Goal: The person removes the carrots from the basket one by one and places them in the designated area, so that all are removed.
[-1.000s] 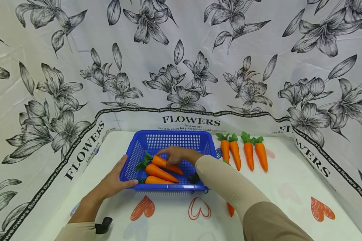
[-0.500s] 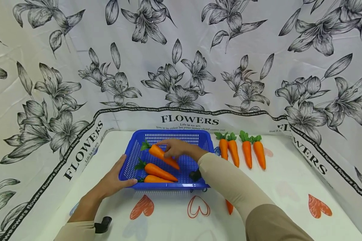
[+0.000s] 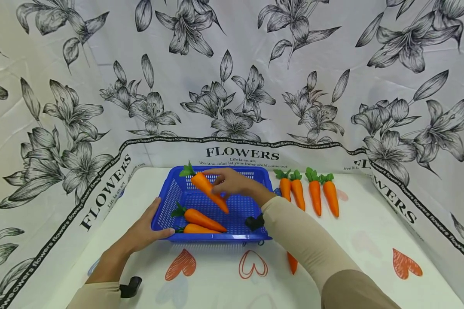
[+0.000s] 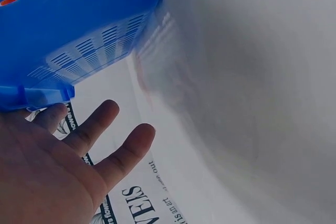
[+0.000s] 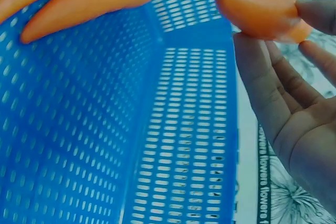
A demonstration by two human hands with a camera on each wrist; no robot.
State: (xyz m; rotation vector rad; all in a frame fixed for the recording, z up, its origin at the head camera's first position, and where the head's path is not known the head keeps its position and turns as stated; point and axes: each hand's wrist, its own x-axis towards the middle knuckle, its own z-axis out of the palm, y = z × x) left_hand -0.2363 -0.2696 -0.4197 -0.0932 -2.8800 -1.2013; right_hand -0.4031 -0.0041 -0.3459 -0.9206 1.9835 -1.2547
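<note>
My right hand (image 3: 233,182) pinches an orange carrot (image 3: 202,183) with green leaves, tilted over the back of the blue basket (image 3: 216,237). From the right wrist view, thumb and fingers hold this carrot (image 5: 254,9) high beside the basket wall. Two more carrots lie at the front left inside the basket: one whole (image 3: 203,219), the other (image 3: 197,229) partly behind the front rim. At the basket's left side is my left hand (image 3: 145,231), thumb along the front corner. Its fingers (image 4: 126,153) stretch out spread in the left wrist view, close by the rim.
Several carrots (image 3: 314,197) lie in a row on the white table right of the basket. Another carrot (image 3: 292,262) shows only its tip beneath my right forearm. Behind hangs a white cloth (image 3: 239,111) printed with flowers. Red hearts mark the tabletop (image 3: 212,274).
My right hand has lifted the carrot from the basket floor, up and toward the back rim, its leafy end rising. My left hand stays at the basket's left side.
</note>
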